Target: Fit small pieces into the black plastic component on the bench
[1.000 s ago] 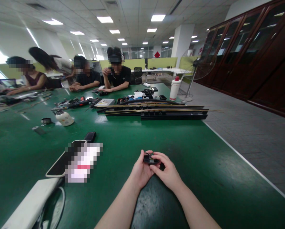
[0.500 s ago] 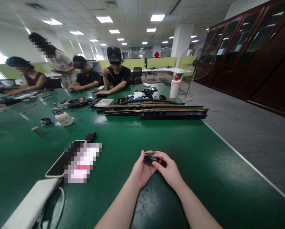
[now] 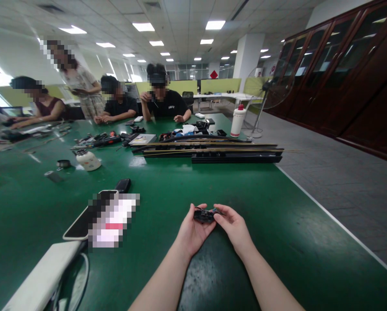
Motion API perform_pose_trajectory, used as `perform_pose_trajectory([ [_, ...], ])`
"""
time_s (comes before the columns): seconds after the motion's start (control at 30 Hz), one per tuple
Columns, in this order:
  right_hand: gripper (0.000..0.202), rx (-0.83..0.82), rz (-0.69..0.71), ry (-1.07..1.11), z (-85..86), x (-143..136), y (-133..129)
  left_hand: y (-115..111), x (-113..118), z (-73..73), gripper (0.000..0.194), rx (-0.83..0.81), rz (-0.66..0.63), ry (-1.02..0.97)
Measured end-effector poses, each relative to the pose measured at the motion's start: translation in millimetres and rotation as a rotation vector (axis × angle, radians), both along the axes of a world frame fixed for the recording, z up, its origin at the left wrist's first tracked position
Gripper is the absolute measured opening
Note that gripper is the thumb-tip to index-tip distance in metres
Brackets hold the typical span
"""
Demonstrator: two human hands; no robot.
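A small black electronic part (image 3: 203,215) with thin wires sits above the green table in the middle of the head view. My left hand (image 3: 191,231) is closed around its left side, the thumb along the edge and the palm turned up. At its right end, my right hand (image 3: 231,224) pinches the part between thumb and fingertips, where a bit of blue, perhaps a wire, shows. Exactly what the right fingertips grip is partly hidden.
On the green table (image 3: 167,185) to my left lie a phone (image 3: 83,222), a white power bank (image 3: 39,276) with a cable and a black device (image 3: 123,185). Long black rails (image 3: 237,159) with thin rods lie ahead, near a white bottle (image 3: 238,122). Several people sit or stand beyond.
My right hand has shifted slightly right along the black part, uncovering more of it. My left hand stays in place. Across the table, a seated person's hand has moved right.
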State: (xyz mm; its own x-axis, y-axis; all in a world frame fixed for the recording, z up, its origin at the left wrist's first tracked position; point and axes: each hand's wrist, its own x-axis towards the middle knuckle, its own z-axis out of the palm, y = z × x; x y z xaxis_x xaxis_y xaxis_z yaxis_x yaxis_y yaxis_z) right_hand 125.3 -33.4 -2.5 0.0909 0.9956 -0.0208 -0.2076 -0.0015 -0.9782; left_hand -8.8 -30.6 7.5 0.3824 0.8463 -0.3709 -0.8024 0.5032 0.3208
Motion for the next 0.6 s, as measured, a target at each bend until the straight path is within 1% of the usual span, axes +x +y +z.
perform_pose_trajectory([
  [0.1,0.034,-0.030,-0.025,0.094,4.0,-0.6,0.0,0.6,-0.9,-1.3,0.032,-0.001,-0.007,-0.007],
  [0.3,0.035,-0.083,-0.093,0.269,2.9,0.1,0.5,0.4,-2.0,0.9,0.033,0.007,-0.023,-0.051],
  [0.6,0.035,-0.136,-0.094,0.479,8.0,4.4,-0.5,0.9,-3.3,-0.2,0.032,0.019,-0.017,-0.073],
])
